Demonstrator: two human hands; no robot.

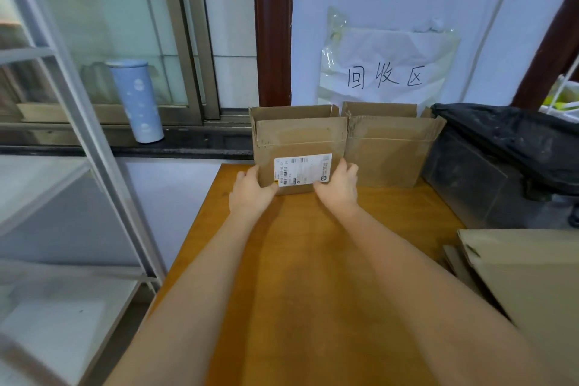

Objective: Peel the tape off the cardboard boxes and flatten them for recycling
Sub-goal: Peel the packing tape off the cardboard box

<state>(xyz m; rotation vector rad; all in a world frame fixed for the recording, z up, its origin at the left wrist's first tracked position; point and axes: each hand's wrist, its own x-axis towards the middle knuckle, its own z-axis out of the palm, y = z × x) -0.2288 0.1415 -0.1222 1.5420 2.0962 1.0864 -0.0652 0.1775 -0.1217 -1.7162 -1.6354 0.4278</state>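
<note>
Gripping box [300, 147], fingers [351, 168] seemingly curled.

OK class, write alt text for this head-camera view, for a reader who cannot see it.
Two bare hands, the left hand and the right hand, grip the sides of an open cardboard box with a white shipping label, at the far end of a wooden table. A second open box stands beside it, under a handwritten sign on the wall.

Brown box [299, 138], white label [302, 170], orange-brown table [313, 260].
</note>
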